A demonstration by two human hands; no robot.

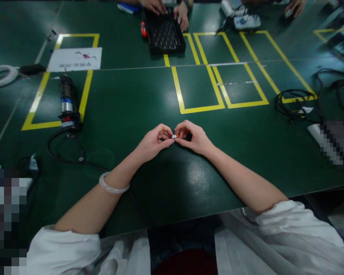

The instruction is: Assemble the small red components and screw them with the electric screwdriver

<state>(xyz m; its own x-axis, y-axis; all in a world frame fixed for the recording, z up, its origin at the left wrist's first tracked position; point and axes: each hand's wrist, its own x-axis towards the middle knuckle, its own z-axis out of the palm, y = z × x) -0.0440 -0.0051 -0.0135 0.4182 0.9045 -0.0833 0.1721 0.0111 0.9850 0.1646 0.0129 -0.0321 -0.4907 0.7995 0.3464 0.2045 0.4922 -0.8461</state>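
Note:
My left hand and my right hand meet over the middle of the green table. Both pinch a tiny part between thumb and fingertips; it shows a silver bit and an orange bit. The part is too small to name. A pale bangle circles my left wrist. Both forearms rest low over the table, with white sleeves pushed up.
A black tray lies at the far edge, another person's hands on it, a red-handled screwdriver beside it. An electric driver with cable lies left. Yellow tape boxes, a paper sheet and coiled black cables surround.

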